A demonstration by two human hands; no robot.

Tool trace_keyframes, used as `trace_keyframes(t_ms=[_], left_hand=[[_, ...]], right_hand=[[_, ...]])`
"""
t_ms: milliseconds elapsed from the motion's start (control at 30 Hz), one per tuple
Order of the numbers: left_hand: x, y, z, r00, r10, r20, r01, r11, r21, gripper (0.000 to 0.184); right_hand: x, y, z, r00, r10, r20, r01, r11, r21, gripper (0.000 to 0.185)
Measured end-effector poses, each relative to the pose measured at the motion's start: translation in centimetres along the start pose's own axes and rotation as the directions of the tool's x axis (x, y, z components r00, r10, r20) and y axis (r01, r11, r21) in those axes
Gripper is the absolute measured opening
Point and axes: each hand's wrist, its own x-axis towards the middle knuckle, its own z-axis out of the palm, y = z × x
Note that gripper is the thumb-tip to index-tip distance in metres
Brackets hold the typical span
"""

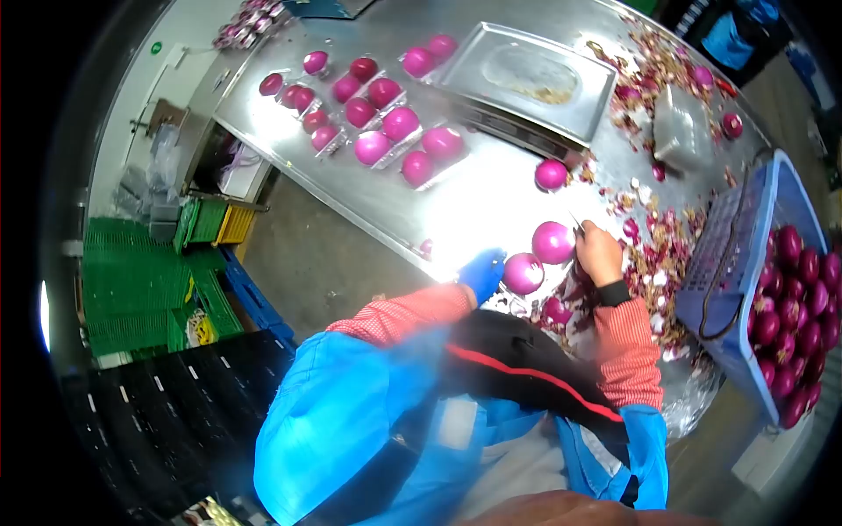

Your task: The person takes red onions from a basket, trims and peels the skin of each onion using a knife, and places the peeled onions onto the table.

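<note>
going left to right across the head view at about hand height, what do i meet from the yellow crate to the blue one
Yellow crate, gloved left hand, nearer onion, farther onion, bare right hand, blue crate.

The table [355,200] is being of smooth metal, and it is shining strongly under the light. The pan [484,66] is also looking metallic, with a dull patch in its middle. The onions [553,243] are showing smooth, glossy skin, while the peels [649,254] are looking dry, papery and rough. The packs [401,151] are appearing as clear, shiny plastic, and the box [682,131] is looking like cloudy plastic. The basket [721,250] is showing hard plastic with a perforated wall. The blade [577,226] is seeming metal; its finish is being too small to tell. The sleeves [630,355] are showing checked cloth, and the bag [693,405] is being of thin, crinkled, glossy plastic.
</note>
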Motion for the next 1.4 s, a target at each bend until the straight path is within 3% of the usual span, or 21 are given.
trace_keyframes(t_ms=[67, 167, 200, 367, 400, 467, 533, 567, 633, 700, 800, 833, 867, 900, 933, 1067, 1167, 1233, 1267, 1333, 1400], left_hand=[[0.4, 1.7, -0.9, 0.981, -0.167, 0.097, 0.187, 0.946, -0.264, 0.028], [2.1, 1.1, -3.0, 0.978, 0.15, 0.143, -0.144, 0.988, -0.055, 0.027], [2.6, 0.3, -3.3, 0.963, 0.255, 0.087, -0.245, 0.962, -0.118, 0.025], [3.9, 8.3, -14.0, 0.96, 0.28, 0.008, -0.233, 0.816, -0.528, 0.03], [4.3, 10.3, -16.5, 0.969, 0.248, -0.006, -0.203, 0.781, -0.591, 0.033], [6.5, 12.1, -21.4, 0.98, 0.159, -0.119, -0.195, 0.886, -0.42, 0.041], [11.3, 12.6, -26.1, 0.959, 0.09, -0.268, -0.218, 0.84, -0.496, 0.035], [14.5, 12.6, -28.3, 0.963, 0.006, -0.268, -0.212, 0.626, -0.75, 0.027], [21.6, 9.4, -33.1, 0.934, -0.034, -0.355, -0.233, 0.695, -0.68, 0.02], [27.5, 8.1, -36.4, 0.897, -0.178, -0.404, -0.233, 0.588, -0.774, 0.016], [38.7, 1.6, -41.3, 0.92, -0.103, -0.377, -0.25, 0.586, -0.771, 0.015], [40.4, 2.1, -41.8, 0.903, -0.053, -0.427, -0.22, 0.795, -0.565, 0.02], [41.7, 2.3, -42.1, 0.878, 0.037, -0.478, -0.12, 0.982, -0.144, 0.025], [42.4, 2.9, -42.3, 0.862, 0.128, -0.491, 0.037, 0.949, 0.313, 0.03], [43.2, 3.3, -42.3, 0.855, 0.181, -0.487, 0.134, 0.829, 0.543, 0.035], [45.1, 3.1, -42.0, 0.915, 0.034, -0.402, 0.233, 0.769, 0.595, 0.05], [45.8, 0.7, -41.4, 0.922, 0.095, -0.375, 0.263, 0.558, 0.787, 0.049], [43.9, 1.9, -40.8, 0.841, 0.095, -0.533, 0.239, 0.818, 0.523, 0.048], [42.4, 2.9, -40.1, 0.761, -0.051, -0.647, 0.108, 0.993, 0.049, 0.048], [36.8, 4.5, -39.8, 0.763, -0.153, -0.628, -0.113, 0.925, -0.363, 0.054], [30.2, 2.8, -38.7, 0.734, 0.098, -0.672, -0.188, 0.98, -0.061, 0.06]], right_hand=[[0.1, 0.0, -0.6, 0.998, 0.047, 0.052, -0.052, 0.993, 0.106, 0.021], [-0.2, -1.7, -2.7, 0.995, 0.071, 0.077, -0.093, 0.939, 0.331, 0.02], [0.0, -2.5, -3.6, 0.993, 0.086, 0.075, -0.109, 0.907, 0.407, 0.019], [3.2, -7.6, -8.2, 0.979, 0.104, 0.174, -0.2, 0.357, 0.913, 0.023], [3.7, -8.1, -7.8, 0.983, 0.116, 0.146, -0.179, 0.367, 0.913, 0.023], [4.2, -8.9, -6.7, 0.984, 0.139, 0.113, -0.158, 0.377, 0.913, 0.022], [4.4, -9.2, -5.5, 0.977, 0.171, 0.126, -0.187, 0.413, 0.891, 0.019], [4.1, -9.1, -5.0, 0.971, 0.193, 0.145, -0.218, 0.449, 0.866, 0.018], [3.4, -9.0, -4.3, 0.964, 0.219, 0.15, -0.249, 0.548, 0.799, 0.019], [2.4, -7.6, -2.1, 0.949, 0.264, 0.173, -0.298, 0.563, 0.771, 0.016], [0.3, -5.4, 1.1, 0.908, 0.379, 0.178, -0.362, 0.498, 0.788, 0.015], [0.2, -6.1, 0.7, 0.881, 0.427, 0.204, -0.402, 0.446, 0.8, 0.015], [0.2, -6.9, 0.0, 0.906, 0.401, 0.133, -0.332, 0.482, 0.811, 0.016], [-0.1, -6.4, 0.4, 0.913, 0.386, 0.129, -0.333, 0.525, 0.783, 0.016], [-0.2, -6.3, 0.7, 0.911, 0.391, 0.129, -0.345, 0.551, 0.76, 0.016], [0.1, -6.1, 2.1, 0.919, 0.375, 0.125, -0.352, 0.631, 0.691, 0.013], [1.4, -8.3, -0.4, 0.939, 0.304, 0.162, -0.331, 0.665, 0.67, 0.013], [2.2, -9.3, -0.8, 0.966, 0.219, 0.135, -0.253, 0.713, 0.653, 0.016], [2.3, -9.2, -0.2, 0.985, 0.147, 0.093, -0.172, 0.753, 0.635, 0.018], [2.8, -10.4, -0.9, 0.999, -0.043, 0.019, 0.025, 0.837, 0.547, 0.028], [4.5, -12.3, -2.0, 0.958, -0.284, -0.038, 0.275, 0.87, 0.409, 0.044]])
